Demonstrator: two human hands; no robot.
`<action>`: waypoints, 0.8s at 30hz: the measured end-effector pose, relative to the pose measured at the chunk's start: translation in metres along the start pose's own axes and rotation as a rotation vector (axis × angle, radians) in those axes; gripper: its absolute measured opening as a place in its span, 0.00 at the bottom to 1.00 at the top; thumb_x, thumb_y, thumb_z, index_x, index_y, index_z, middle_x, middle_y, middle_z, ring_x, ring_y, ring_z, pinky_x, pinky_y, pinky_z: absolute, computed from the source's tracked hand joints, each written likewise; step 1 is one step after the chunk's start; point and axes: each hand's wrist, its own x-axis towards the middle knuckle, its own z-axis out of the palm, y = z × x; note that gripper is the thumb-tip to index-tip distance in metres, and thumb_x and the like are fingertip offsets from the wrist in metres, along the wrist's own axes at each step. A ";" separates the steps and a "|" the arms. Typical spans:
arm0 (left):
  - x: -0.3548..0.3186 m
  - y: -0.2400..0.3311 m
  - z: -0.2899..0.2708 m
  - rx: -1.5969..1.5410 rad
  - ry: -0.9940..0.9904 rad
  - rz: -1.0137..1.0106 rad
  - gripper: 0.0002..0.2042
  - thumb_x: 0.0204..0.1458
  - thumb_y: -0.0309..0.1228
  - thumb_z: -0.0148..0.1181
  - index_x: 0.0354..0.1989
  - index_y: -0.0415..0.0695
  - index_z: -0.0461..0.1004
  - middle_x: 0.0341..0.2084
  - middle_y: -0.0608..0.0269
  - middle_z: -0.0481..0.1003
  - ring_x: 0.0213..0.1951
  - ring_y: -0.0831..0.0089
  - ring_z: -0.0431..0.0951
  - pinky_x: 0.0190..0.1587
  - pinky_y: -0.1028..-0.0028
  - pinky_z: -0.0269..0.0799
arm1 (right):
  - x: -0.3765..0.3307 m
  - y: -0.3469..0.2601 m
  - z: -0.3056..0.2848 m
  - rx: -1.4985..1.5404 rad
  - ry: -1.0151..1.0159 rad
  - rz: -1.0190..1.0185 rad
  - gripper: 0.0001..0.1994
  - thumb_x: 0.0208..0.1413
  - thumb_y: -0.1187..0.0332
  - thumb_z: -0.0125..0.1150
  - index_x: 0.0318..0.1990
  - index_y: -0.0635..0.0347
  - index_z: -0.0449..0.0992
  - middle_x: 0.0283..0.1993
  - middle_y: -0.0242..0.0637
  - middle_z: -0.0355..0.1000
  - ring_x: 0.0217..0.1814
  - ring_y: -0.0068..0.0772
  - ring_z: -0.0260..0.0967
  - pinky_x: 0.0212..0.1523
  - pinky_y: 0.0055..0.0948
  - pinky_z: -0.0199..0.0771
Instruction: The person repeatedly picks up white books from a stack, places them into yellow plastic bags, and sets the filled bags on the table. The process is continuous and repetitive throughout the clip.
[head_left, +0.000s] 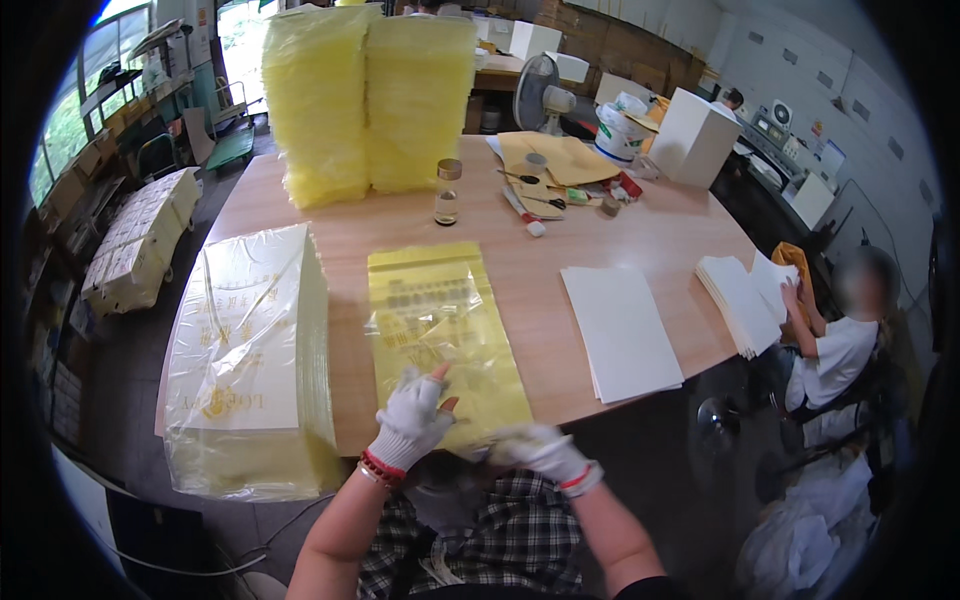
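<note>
A yellow plastic bag [445, 335] is pinched at its near end by both gloved hands' fingers (left hand [412, 418], right hand [538, 448]) on the tabletop [640, 240], with tall yellow stacks [368, 100] seemingly left undone.

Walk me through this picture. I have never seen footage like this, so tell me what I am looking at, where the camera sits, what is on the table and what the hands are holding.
There is no machine here: a person works with two hands in white fingerless gloves. The single picture comes from a wide fisheye camera worn on the person's head, looking down, so straight edges bend near the rim and the forearms enter from below.

The left hand and the right hand both grip the near end of a flat yellow plastic bag lying on the wooden table.

To the left lies a wrapped bundle of cream bags. At the far side stand two tall stacks of yellow bags, with a small glass bottle in front of them. To the right is a stack of white sheets. Another person sits at the right edge handling more white sheets.
</note>
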 end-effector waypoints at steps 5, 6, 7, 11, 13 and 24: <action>-0.022 0.018 -0.006 0.202 0.356 0.248 0.28 0.29 0.25 0.65 0.45 0.40 0.64 0.42 0.53 0.68 0.47 0.52 0.67 0.55 0.50 0.57 | -0.035 0.046 -0.153 -1.215 1.050 -0.181 0.34 0.41 0.58 0.67 0.54 0.63 0.60 0.53 0.52 0.62 0.54 0.47 0.61 0.53 0.41 0.63; -0.029 0.020 -0.009 0.187 0.356 0.238 0.29 0.29 0.24 0.64 0.46 0.40 0.63 0.42 0.53 0.68 0.47 0.52 0.67 0.55 0.50 0.57 | -0.042 0.055 -0.166 -1.416 1.002 -0.092 0.36 0.40 0.55 0.66 0.55 0.63 0.58 0.54 0.53 0.59 0.56 0.50 0.58 0.54 0.41 0.61; -0.035 0.023 -0.010 0.171 0.352 0.227 0.29 0.29 0.23 0.64 0.46 0.40 0.63 0.43 0.53 0.68 0.47 0.52 0.67 0.56 0.49 0.56 | -0.047 0.058 -0.175 -1.612 0.945 0.006 0.38 0.40 0.52 0.65 0.56 0.62 0.56 0.56 0.55 0.56 0.58 0.52 0.55 0.56 0.41 0.59; -0.058 0.041 -0.015 0.074 0.281 0.283 0.23 0.31 0.21 0.62 0.42 0.42 0.67 0.37 0.54 0.71 0.41 0.51 0.71 0.50 0.55 0.65 | -0.051 0.061 -0.205 -1.549 0.915 -0.061 0.37 0.42 0.54 0.63 0.58 0.63 0.55 0.48 0.51 0.65 0.49 0.53 0.63 0.48 0.44 0.64; -0.062 0.052 0.001 -0.012 0.222 0.351 0.15 0.35 0.23 0.60 0.35 0.47 0.71 0.30 0.58 0.72 0.34 0.55 0.73 0.36 0.63 0.70 | -0.048 0.070 -0.232 -1.337 0.951 0.073 0.35 0.45 0.54 0.61 0.58 0.62 0.55 0.43 0.49 0.69 0.44 0.52 0.66 0.44 0.45 0.67; -0.070 0.108 0.141 -0.857 -0.721 -0.241 0.11 0.53 0.29 0.52 0.43 0.40 0.69 0.34 0.61 0.74 0.38 0.74 0.74 0.43 0.75 0.69 | -0.043 0.017 -0.222 -1.251 1.187 -0.037 0.16 0.53 0.52 0.49 0.33 0.56 0.72 0.29 0.51 0.70 0.32 0.57 0.67 0.31 0.51 0.65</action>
